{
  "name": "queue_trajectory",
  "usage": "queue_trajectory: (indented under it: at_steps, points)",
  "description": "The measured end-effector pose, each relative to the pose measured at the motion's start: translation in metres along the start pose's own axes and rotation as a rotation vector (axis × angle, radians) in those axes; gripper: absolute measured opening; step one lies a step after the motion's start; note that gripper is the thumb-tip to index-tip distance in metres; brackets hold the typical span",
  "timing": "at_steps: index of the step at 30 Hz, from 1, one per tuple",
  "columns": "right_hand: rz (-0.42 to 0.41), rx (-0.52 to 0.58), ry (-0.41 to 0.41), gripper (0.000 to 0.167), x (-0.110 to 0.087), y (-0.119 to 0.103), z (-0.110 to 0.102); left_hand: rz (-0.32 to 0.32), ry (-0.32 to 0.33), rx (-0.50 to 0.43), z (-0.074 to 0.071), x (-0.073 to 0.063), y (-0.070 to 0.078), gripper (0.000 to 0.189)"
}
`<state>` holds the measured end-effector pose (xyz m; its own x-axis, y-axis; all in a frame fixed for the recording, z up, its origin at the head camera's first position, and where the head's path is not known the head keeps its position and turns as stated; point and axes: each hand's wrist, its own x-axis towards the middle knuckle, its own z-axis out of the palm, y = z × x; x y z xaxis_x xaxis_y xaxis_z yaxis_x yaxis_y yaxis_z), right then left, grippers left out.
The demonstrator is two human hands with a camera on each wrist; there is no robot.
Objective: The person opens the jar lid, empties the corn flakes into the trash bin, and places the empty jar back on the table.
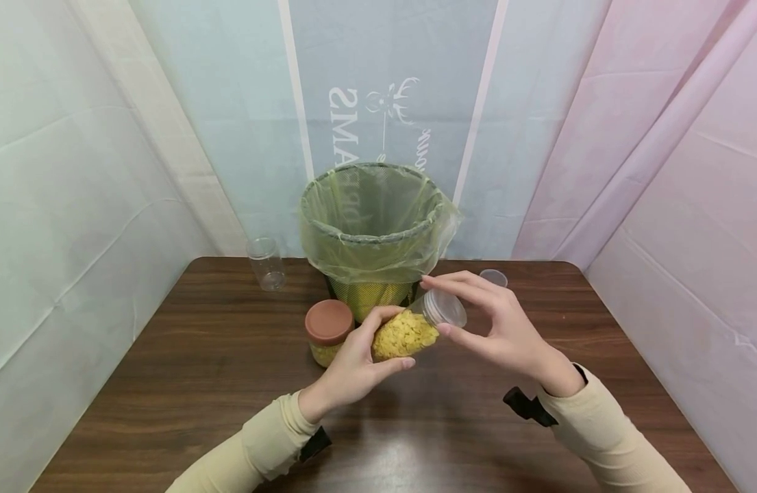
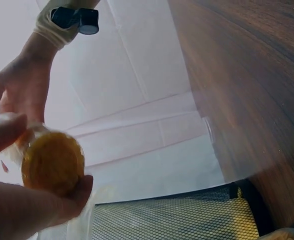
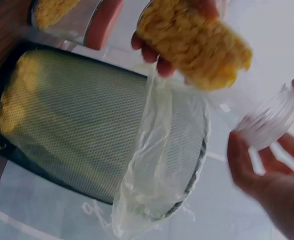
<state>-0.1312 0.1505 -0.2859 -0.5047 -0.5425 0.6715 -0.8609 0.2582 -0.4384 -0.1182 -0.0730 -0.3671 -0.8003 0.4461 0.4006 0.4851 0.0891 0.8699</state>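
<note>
My left hand (image 1: 352,366) grips a tilted clear jar of yellow flakes (image 1: 405,335) around its body, mouth up to the right. The jar's round bottom (image 2: 53,164) faces the left wrist camera. At the mouth end, my right hand (image 1: 501,318) pinches a clear screw lid (image 1: 444,309) between thumb and fingers. The right wrist view shows this lid (image 3: 269,119) apart from the jar (image 3: 194,47), with a gap between them. Just behind both hands stands a mesh bin (image 1: 373,294) with a translucent yellow-green liner bag (image 1: 378,259) folded over its rim.
Left of the held jar, another jar of flakes with a reddish-brown lid (image 1: 329,322) stands close to the bin. A clear empty jar (image 1: 267,266) is at the back left of the brown table (image 1: 199,342). A clear round lid (image 1: 493,278) lies at the back right. Curtains (image 1: 230,137) surround the table.
</note>
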Motion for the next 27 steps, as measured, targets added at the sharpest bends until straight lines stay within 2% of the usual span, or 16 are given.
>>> queue_trajectory:
  at_steps: [6, 9, 16, 19, 23, 27]
  points:
    - [-0.237, 0.128, -0.077, 0.051, 0.01, -0.005, -0.011, -0.027, -0.132, -0.102, -0.003, -0.002, 0.0, 0.058]
    - [-0.284, 0.17, -0.094, 0.05, 0.01, 0.001, -0.013, -0.021, -0.165, -0.155, -0.002, -0.002, 0.001, 0.059]
    - [-0.282, 0.208, -0.05, 0.047, 0.01, 0.004, -0.014, -0.015, -0.148, -0.234, 0.002, -0.001, 0.001, 0.059]
    - [-0.275, 0.261, -0.031, 0.047, 0.008, 0.008, -0.014, 0.022, -0.13, -0.262, 0.004, 0.0, 0.0, 0.059]
    - [-0.237, 0.332, -0.007, 0.048, 0.002, 0.016, -0.016, 0.059, -0.075, -0.283, 0.004, 0.0, 0.0, 0.058]
    - [-0.188, 0.344, 0.022, 0.049, -0.003, 0.021, -0.019, 0.027, -0.006, -0.271, 0.003, 0.0, 0.001, 0.059]
